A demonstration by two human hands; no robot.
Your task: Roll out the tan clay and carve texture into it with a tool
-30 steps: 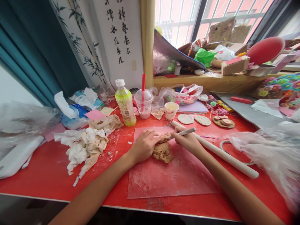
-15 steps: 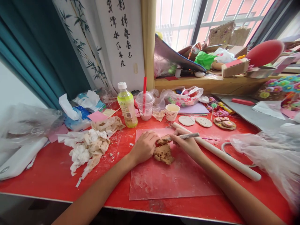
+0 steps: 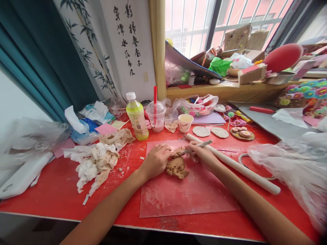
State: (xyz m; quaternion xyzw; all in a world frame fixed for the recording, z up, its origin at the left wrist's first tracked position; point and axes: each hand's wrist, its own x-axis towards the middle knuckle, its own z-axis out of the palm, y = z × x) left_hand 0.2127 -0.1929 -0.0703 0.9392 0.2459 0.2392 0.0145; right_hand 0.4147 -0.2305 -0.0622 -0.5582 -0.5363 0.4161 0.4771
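Observation:
A lump of brown clay [image 3: 177,168] with a rough, torn surface lies on a clear plastic sheet [image 3: 189,204]. My left hand [image 3: 157,159] rests at its left side, fingers bent together and gripping the clay's upper part. In my right hand [image 3: 201,153] is a thin greyish clay-covered stick tool [image 3: 205,144], held like a pen. Its near end touches the upper piece of clay, and the tip is partly hidden there. Just right of that hand lies a long pale rolling pin [image 3: 245,170].
Crumpled tissues [image 3: 97,163] lie to the left. Behind the sheet stand a drink bottle [image 3: 137,119], a plastic cup with a red straw [image 3: 156,117] and a paper cup [image 3: 185,123]. Flat clay discs [image 3: 201,131] sit near the pin. A plastic bag [image 3: 288,160] covers the right side.
My right hand and the tool have shifted slightly, and the hand has turned a little. The left hand still holds the clay. The whole view has moved slightly.

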